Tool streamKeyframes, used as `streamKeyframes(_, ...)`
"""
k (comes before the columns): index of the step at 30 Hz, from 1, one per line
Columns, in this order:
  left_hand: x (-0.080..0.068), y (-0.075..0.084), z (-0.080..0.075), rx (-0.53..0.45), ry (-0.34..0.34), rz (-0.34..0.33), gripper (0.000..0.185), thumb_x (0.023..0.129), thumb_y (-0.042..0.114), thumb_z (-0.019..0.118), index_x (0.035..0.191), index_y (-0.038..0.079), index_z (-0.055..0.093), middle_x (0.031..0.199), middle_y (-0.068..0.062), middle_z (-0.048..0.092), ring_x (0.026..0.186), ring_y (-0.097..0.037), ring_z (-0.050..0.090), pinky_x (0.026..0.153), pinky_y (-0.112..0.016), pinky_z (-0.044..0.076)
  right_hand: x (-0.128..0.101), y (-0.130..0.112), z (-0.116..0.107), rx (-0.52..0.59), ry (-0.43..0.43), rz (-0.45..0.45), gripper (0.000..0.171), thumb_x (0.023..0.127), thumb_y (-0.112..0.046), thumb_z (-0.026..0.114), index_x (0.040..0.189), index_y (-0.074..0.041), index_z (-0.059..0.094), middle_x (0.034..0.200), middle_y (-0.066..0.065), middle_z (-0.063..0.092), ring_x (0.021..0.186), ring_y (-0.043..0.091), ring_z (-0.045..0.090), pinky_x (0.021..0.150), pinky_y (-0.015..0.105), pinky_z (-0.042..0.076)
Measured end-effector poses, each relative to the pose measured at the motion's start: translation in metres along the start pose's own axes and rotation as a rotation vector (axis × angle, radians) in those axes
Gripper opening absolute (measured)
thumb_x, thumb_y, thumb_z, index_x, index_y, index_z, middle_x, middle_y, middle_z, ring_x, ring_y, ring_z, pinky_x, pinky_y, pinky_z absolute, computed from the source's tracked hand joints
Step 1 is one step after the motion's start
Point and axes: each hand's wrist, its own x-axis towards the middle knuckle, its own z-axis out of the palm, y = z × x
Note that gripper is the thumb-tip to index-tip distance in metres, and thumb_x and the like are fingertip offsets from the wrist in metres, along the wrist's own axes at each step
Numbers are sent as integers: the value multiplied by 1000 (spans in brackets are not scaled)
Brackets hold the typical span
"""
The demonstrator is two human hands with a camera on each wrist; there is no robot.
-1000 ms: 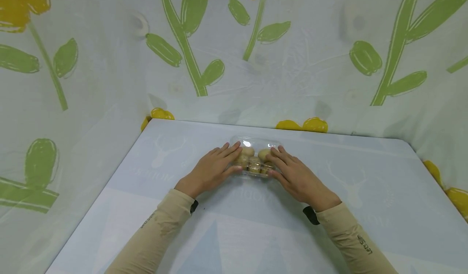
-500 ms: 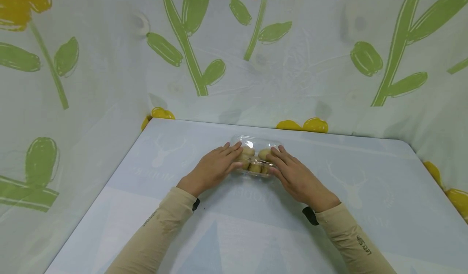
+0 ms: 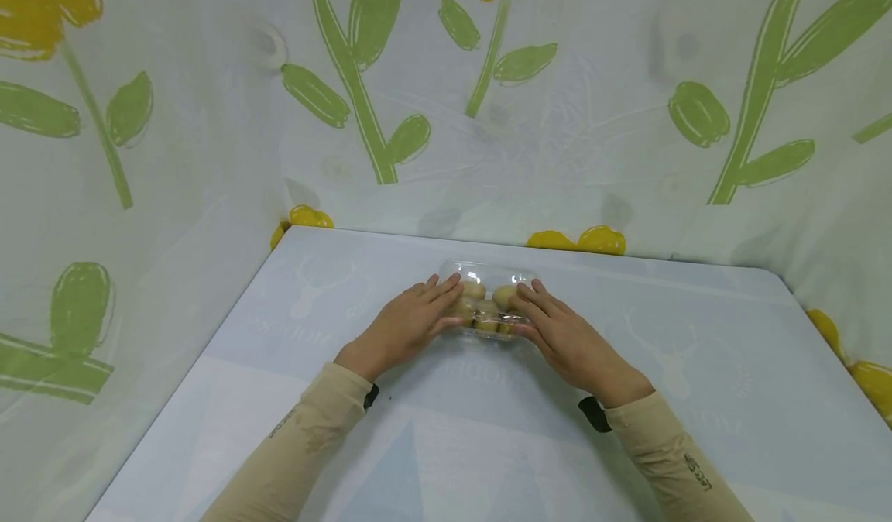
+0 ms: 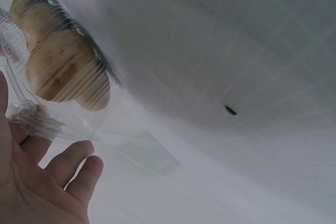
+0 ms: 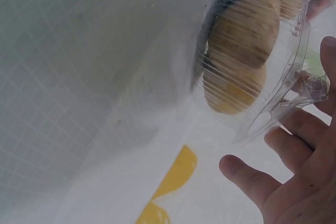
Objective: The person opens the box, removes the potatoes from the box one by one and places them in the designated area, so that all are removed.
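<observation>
A clear plastic clamshell box (image 3: 489, 268) with several tan potatoes (image 3: 506, 297) inside rests toward the back of the table. My left hand (image 3: 406, 322) grips its left side, fingers reaching over the top and thumb along the near edge. On the opposite side my right hand (image 3: 573, 341) holds it in the same way. Potatoes (image 4: 60, 66) press against the ribbed wall in the left wrist view, with the left hand's fingers (image 4: 71, 163) around the rim. In the right wrist view the box's rim (image 5: 299, 61) lies between thumb and fingers. Parts of both ends are hidden by the hands.
The table (image 3: 446, 444) has a pale cloth with faint deer and triangle prints. Behind it and at the left hangs a white curtain (image 3: 585, 150) with green leaves and yellow flowers. A small dark speck (image 4: 230, 109) shows in the left wrist view.
Both thumbs have shifted slightly upward along the near edge of the box. The box and the arms stay nearly in place.
</observation>
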Motion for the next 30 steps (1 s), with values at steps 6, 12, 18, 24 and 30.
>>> streamKeyframes(6, -3, 3, -2, 56, -9, 2, 60, 98, 48, 37, 145, 10, 33, 151, -4, 27, 134, -34, 31, 108, -44, 26, -2, -1, -2, -8, -4, -10, 45, 98, -29, 49, 139, -11, 43, 147, 11, 34, 137, 34, 24, 103, 51, 32)
streamKeyframes(12, -8, 8, -7, 68, -15, 4, 60, 98, 46, 39, 144, 9, 35, 151, -4, 28, 133, -35, 33, 107, -44, 28, -3, -4, -3, -17, 22, -54, 45, 96, -25, 52, 137, -8, 45, 145, 12, 38, 135, 35, 28, 102, 51, 34)
streamKeyframes(18, -13, 11, -7, 79, -22, -6, 59, 98, 47, 38, 145, 11, 35, 151, -2, 28, 134, -33, 32, 108, -42, 27, -7, -8, -3, -80, 68, -114, 43, 95, -23, 56, 134, -7, 48, 141, 13, 43, 131, 35, 35, 98, 49, 39)
streamKeyframes(24, -17, 14, -9, 60, -12, -5, 58, 97, 47, 40, 144, 12, 37, 150, -1, 30, 134, -31, 32, 108, -43, 27, -10, -9, -5, -124, 83, -143, 43, 93, -22, 58, 133, -8, 50, 138, 13, 47, 129, 34, 40, 95, 47, 42)
streamKeyframes(30, -16, 17, -14, 101, 18, 32, 54, 99, 44, 39, 143, 14, 39, 149, 0, 33, 134, -26, 35, 107, -44, 28, -11, -6, -17, -80, 97, -114, 44, 88, -17, 65, 130, -14, 54, 134, 8, 51, 126, 30, 45, 89, 48, 45)
